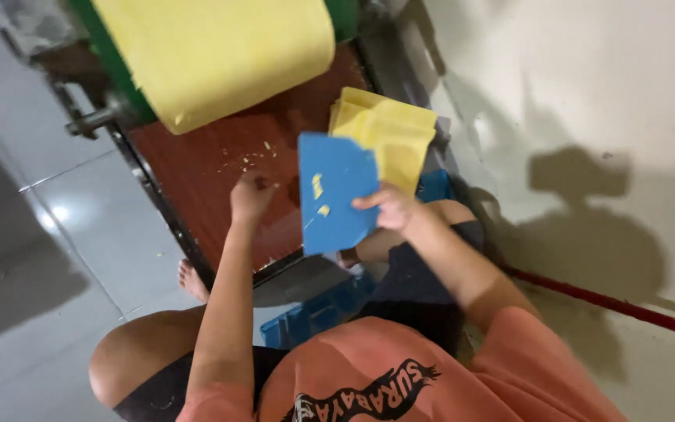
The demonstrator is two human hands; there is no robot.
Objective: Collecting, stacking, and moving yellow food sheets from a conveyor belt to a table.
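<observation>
Seen from above, looking down past an orange shirt (400, 375) and bare knees.

Far left: grey tiled floor (33, 234), a bare foot (192, 280) resting on it beside the dark metal edge of a low table. Reddish-brown table top (197, 172) scattered with small yellow crumbs (248, 156). Above it, a wide yellow sheet (212, 55) draped over a roller with green framing and a metal shaft end (91, 121) sticking out at the left.

Left hand (250, 195) hovering over the table top, fingers curled in toward the palm, close to a loose fist; whether anything small is pinched inside, impossible to tell. Nearest things: the crumbs just above it and the blue card just to its right.

Centre: blue flat plastic card (336, 199), held upright and slightly tilted, with a few yellow scraps (318, 187) stuck to its face. Right hand (391, 209) clamped on the card's right edge, thumb on the near face, fingers hidden behind.

Behind the card, at the table's right end: a stack of folded yellow sheets (388, 133), partly overhanging.

Lower down, between the legs: a blue plastic crate (318, 312), mostly hidden by the body; contents not visible. Another bit of blue (435, 186) showing beside the right wrist.

Right: pale wall (587, 94) with cast shadows, and a red strip (611, 301) running along its base.
</observation>
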